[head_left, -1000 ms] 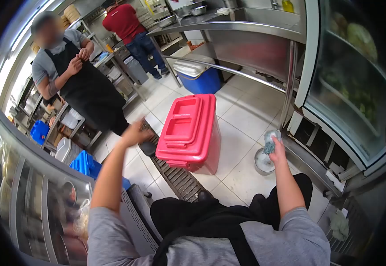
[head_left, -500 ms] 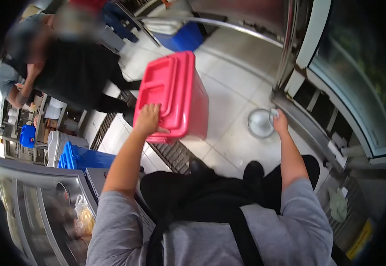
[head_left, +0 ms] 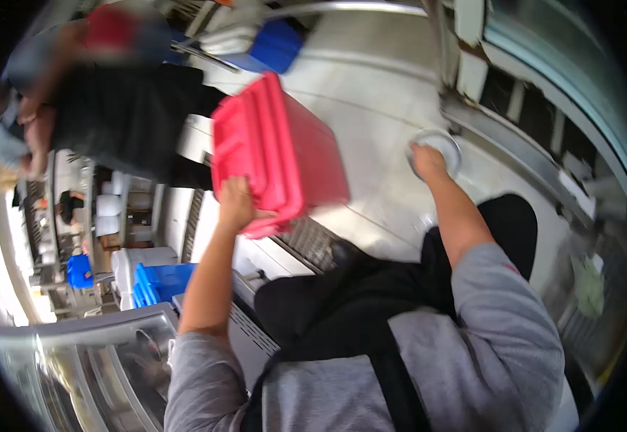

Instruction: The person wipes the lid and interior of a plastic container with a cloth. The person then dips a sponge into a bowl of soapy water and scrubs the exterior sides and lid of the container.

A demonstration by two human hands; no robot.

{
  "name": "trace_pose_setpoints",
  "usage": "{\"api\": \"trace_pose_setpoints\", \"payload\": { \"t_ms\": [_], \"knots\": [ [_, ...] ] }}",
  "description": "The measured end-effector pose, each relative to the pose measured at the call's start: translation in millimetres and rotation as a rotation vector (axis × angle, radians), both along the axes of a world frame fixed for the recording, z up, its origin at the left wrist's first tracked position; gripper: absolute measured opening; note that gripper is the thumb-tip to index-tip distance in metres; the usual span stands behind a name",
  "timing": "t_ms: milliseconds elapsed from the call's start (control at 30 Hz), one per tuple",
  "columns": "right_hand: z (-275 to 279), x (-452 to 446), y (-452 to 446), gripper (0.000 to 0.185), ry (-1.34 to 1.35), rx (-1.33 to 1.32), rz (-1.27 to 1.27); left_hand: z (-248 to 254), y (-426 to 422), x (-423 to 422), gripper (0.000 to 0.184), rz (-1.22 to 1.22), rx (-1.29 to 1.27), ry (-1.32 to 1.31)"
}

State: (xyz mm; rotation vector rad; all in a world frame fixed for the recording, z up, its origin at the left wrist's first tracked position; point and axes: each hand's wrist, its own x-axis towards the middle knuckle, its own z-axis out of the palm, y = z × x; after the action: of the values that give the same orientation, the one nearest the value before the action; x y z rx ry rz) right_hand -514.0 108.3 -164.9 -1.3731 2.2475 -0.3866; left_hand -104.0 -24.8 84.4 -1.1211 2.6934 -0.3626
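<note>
My left hand (head_left: 238, 205) is closed on the near edge of a red cooler box (head_left: 317, 162), at the rim of its lid. The lid is on, and the box looks tilted, with its top turned toward the left. Out to the right, my right hand (head_left: 428, 160) grips a round, shallow metal bowl (head_left: 450, 150) over the pale tiled floor. Motion blur softens the bowl, and the hand covers part of it, so its contents are hard to make out.
A person in a black apron (head_left: 123, 122) stands beyond the cooler on the left. A blue cooler (head_left: 274, 47) sits at the back. Below the red box runs a floor drain grate (head_left: 310, 241). A glass-fronted fridge (head_left: 543, 36) lines the right; a display case (head_left: 90, 360) stands front left.
The red cooler has tipped further toward the left under my left hand. My right hand has moved up and left with the bowl, now covering its left side. The view has shifted.
</note>
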Motion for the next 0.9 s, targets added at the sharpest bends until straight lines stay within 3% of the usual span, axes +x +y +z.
{"api": "trace_pose_setpoints", "payload": {
  "t_ms": [100, 133, 167, 300, 367, 433, 467, 600, 833, 900],
  "knots": [
    [-9.6, 5.9, 0.9, 0.04, 0.05, -0.078, 0.034, -4.9, 9.0, -16.4, 0.106, 0.139, -0.002, 0.07],
    [18.7, 5.5, 8.3, 0.033, -0.015, -0.029, -0.02, -3.4, 25.8, -29.3, 0.112, 0.09, -0.225, 0.07],
    [0.5, -4.0, 5.9, 0.04, -0.047, -0.033, -0.061, 12.4, 40.5, -47.7, 0.113, 0.187, -0.16, 0.037],
    [14.3, -25.1, 8.4, 0.046, -0.22, -0.186, -0.297, 14.4, 63.1, -64.9, 0.109, 0.278, -0.109, 0.154],
    [21.1, -30.8, 7.5, 0.048, -0.349, -0.251, -0.488, 11.6, 72.0, -66.6, 0.105, 0.255, -0.178, 0.181],
    [2.6, -33.3, 3.3, 0.05, -0.341, -0.321, -0.512, 7.1, 78.3, -65.4, 0.094, 0.258, -0.207, 0.278],
    [-1.2, -34.1, 2.7, 0.05, -0.386, -0.37, -0.5, 3.1, 78.2, -63.2, 0.079, 0.266, -0.23, 0.326],
    [6.4, -43.4, -5.6, 0.046, -0.507, -0.46, -0.553, -8.0, 82.3, -51.0, 0.065, 0.239, -0.255, 0.447],
    [-7.5, -55.3, 12.6, 0.042, -0.753, -0.455, -0.735, 3.0, 96.8, -35.7, 0.059, 0.215, -0.163, 0.368],
    [-32.6, -59.9, 3.6, 0.042, -0.994, -0.506, -0.736, 10.1, 95.2, -29.7, 0.057, 0.137, -0.163, 0.352]
  ]
}}
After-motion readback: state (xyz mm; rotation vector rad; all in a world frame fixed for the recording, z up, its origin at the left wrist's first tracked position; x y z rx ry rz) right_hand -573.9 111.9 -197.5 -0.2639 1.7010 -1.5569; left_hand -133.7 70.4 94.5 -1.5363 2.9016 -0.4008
